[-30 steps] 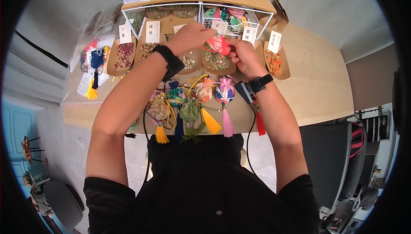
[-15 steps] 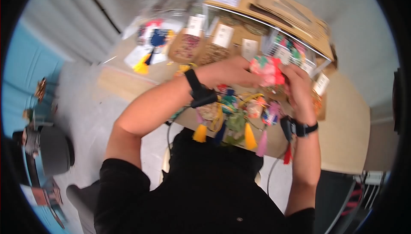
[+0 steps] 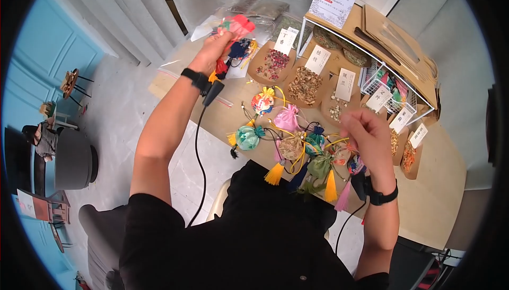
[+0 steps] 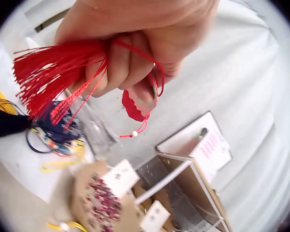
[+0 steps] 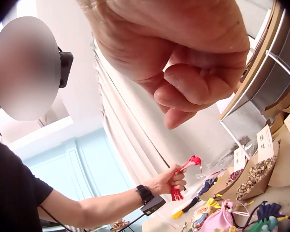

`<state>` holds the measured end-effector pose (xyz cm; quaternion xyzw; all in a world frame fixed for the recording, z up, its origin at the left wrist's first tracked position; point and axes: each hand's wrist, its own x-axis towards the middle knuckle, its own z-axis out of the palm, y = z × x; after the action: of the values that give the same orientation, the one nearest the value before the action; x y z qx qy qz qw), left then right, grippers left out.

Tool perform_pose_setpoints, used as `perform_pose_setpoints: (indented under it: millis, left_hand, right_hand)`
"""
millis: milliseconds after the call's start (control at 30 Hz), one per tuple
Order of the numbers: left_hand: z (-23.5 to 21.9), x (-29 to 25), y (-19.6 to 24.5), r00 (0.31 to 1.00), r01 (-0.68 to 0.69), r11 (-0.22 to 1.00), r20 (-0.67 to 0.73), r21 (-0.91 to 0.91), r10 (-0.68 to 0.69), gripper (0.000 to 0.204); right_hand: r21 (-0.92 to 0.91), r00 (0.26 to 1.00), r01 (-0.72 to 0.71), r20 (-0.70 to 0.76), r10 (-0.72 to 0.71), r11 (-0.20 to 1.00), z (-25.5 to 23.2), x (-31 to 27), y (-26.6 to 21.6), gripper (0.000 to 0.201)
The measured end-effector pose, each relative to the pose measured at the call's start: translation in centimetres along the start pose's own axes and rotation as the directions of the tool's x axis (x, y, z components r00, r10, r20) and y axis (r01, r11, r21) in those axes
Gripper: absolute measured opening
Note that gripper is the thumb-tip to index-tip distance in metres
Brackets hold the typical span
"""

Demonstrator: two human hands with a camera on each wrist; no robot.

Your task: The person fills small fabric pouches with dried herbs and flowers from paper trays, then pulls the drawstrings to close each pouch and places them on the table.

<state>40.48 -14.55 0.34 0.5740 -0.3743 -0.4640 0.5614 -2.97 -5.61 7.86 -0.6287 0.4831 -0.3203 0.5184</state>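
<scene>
My left hand point(image 3: 213, 52) is raised over the far left of the table and grips a red and pink drawstring pouch point(image 3: 239, 27). In the left wrist view, its red tassel point(image 4: 53, 72) hangs out by the curled fingers, and a thin red cord loops over them. A navy pouch point(image 3: 241, 50) lies on the table near this hand. My right hand point(image 3: 371, 141) hovers above the front row of pouches, with fingers loosely curled and nothing held. Beneath and beside it lie a green pouch point(image 3: 319, 167) and a tan pouch point(image 3: 291, 145).
Paper trays of dried herbs with name cards stand in a row, including rosebuds point(image 3: 273, 66) and brown chips point(image 3: 305, 85). Behind them a shelf point(image 3: 389, 35) shelters a wire basket point(image 3: 371, 82) of pouches. A pink pouch point(image 3: 287, 117) and a teal pouch point(image 3: 249, 137) lie nearer the edge.
Both hands were on the red and pink pouch over the trays. The right hand has let go, and the left has carried the pouch away to the far left. The head view has turned left.
</scene>
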Motion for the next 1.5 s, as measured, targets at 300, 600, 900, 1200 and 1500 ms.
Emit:
perform_pose_setpoints:
  millis: [300, 600, 900, 1200, 1500]
  left_hand:
    - [-2.6, 6.4, -6.1, 0.961, 0.198, 0.961, -0.233, 0.193, -0.151, 0.037]
    - [-4.6, 8.8, -6.1, 0.938, 0.312, 0.782, -0.308, 0.539, -0.161, 0.057]
    - [-0.9, 5.6, -4.0, 0.872, 0.147, 0.004, -0.132, 0.989, 0.471, 0.059]
    - [-7.8, 21.8, -13.7, 0.959, -0.269, 0.475, 0.187, 0.838, 0.213, 0.05]
    - [-1.0, 10.4, -5.2, 0.807, -0.385, 0.31, 0.154, 0.869, 0.571, 0.034]
  right_hand:
    - [0.053, 0.989, -0.125, -0.073, 0.128, 0.991, -2.7, -4.3, 2.8, 0.012]
    - [0.095, 0.989, -0.126, -0.07, 0.133, 0.988, -3.7, -5.9, 5.1, 0.012]
    - [0.017, 0.986, -0.114, -0.118, 0.115, 0.993, -3.3, -6.9, 6.3, 0.01]
    - [-0.512, 0.938, 0.057, -0.266, -0.222, 0.857, -2.7, -8.3, 9.3, 0.015]
    - [-0.442, 0.976, -0.021, -0.202, -0.077, 0.897, -1.3, -10.0, 10.3, 0.023]
